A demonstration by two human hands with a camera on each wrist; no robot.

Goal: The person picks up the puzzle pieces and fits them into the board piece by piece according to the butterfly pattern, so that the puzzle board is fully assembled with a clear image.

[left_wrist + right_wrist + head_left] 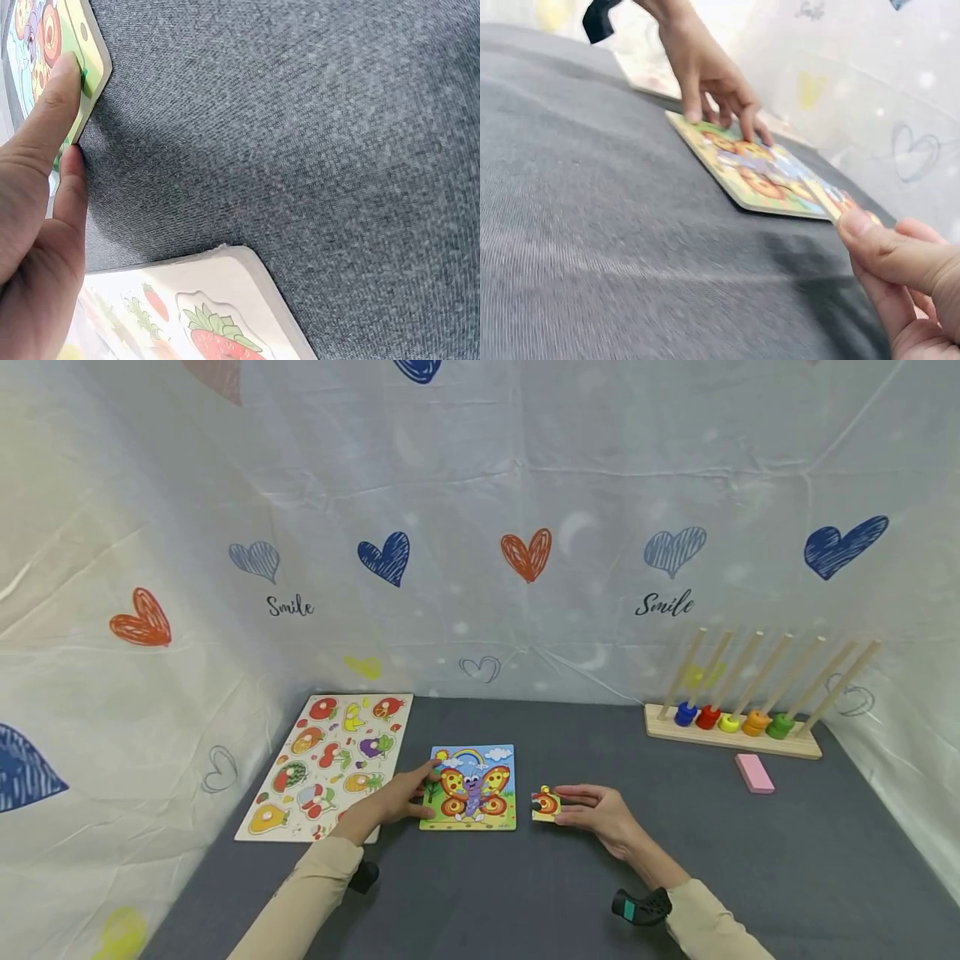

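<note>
A square butterfly puzzle board (477, 820) lies flat in the middle of the dark grey table. My left hand (396, 795) rests on its left side, with the thumb (56, 101) laid on the picture by the lower left corner and other fingers touching the face and edge. To the right of the board, my right hand (609, 817) pinches a small puzzle piece (547, 804) with a red and orange swirl between thumb and fingers. Held above the table, this piece is edge-on in the right wrist view, with much of its face hidden.
Left of the butterfly board lies a larger fruit puzzle board (302, 758), partly behind my left arm. At the back right stands a wooden peg rack (738, 742) with coloured rings low on its pegs. A pink block (754, 774) lies before it. Heart-printed cloth (457, 627) hangs behind.
</note>
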